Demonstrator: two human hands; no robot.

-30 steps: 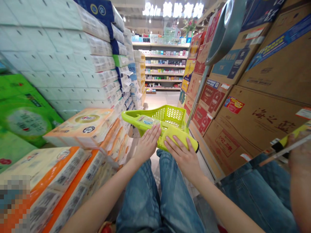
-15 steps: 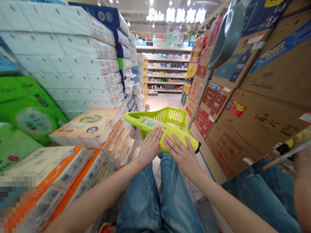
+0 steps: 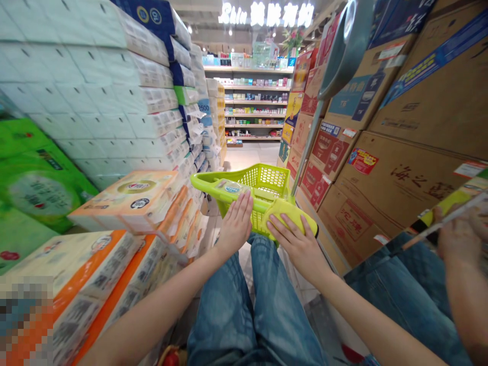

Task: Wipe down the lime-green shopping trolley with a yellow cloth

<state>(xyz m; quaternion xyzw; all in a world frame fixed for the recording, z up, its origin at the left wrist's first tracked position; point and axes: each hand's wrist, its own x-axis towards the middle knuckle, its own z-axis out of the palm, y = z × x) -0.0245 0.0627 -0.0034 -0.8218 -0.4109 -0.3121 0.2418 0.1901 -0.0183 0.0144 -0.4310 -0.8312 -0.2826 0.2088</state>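
A lime-green shopping cart [image 3: 263, 175] with a perforated basket stands in front of my knees. A folded yellow cloth [image 3: 281, 207] lies over the right part of its handle [image 3: 208, 184]. My right hand [image 3: 295, 238] is closed over the cloth, pressing it against the handle with fingers slightly apart; its thumb is hidden. My left hand [image 3: 237, 221] rests on the middle of the handle, fingers stretched out and lying close together, beside a clear-covered label [image 3: 232, 187]. The cart's lower part is hidden behind my hands and legs.
On the left rise stacked tissue packs [image 3: 95, 91] and lower orange-and-white packs [image 3: 125, 195]. Cardboard boxes [image 3: 415, 168] line the right side, with a mirror [image 3: 412, 300] below reflecting my arms. A grey pole [image 3: 307, 147] rises beside the cart; shelves [image 3: 255, 101] stand ahead.
My right hand has slid rightward along the handle with the yellow cloth, away from my left hand. More bare handle shows between them. The view has shifted slightly.
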